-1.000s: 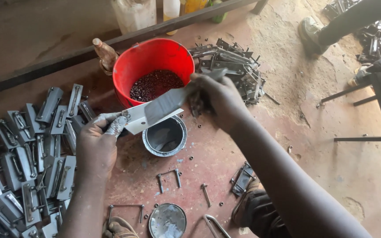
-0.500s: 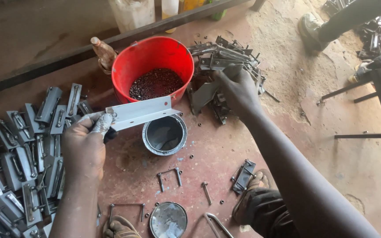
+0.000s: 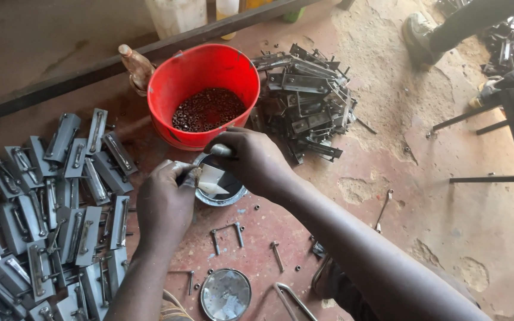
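- Two hands meet just below the middle of the frame: the left hand (image 3: 165,205) and the right hand (image 3: 251,160) both have their fingers curled round a pale metal bracket (image 3: 211,180), held right over a small tin can (image 3: 221,191) that sits on the floor below the red bucket (image 3: 204,94).
- The left fingers are closed tightly on the bracket's near end; the right fingers are bent over its far end with a small bolt-like piece (image 3: 221,150) pinched at the tips. Whether that piece is already seated in the bracket is hidden by the fingers.
- Judging by the piles, a good share is done: many grey brackets with fittings lie in rows (image 3: 49,202) across the left and lower left of the frame.
- A tangled heap of darker metal pieces (image 3: 304,101) remains at upper centre-right, so a fair amount looks left to handle.
- The bucket holds a layer of small dark nuts (image 3: 208,109) at its bottom.
- Loose U-bolts (image 3: 227,233) and screws lie scattered on the reddish floor just below the hands, and a round tin lid (image 3: 226,294) sits at bottom centre.
- A brown bottle (image 3: 137,65) leans just left of the bucket; another person's shoe (image 3: 419,32) shows at upper right, well apart.
- Nothing stands between the hands and the bucket or either pile.
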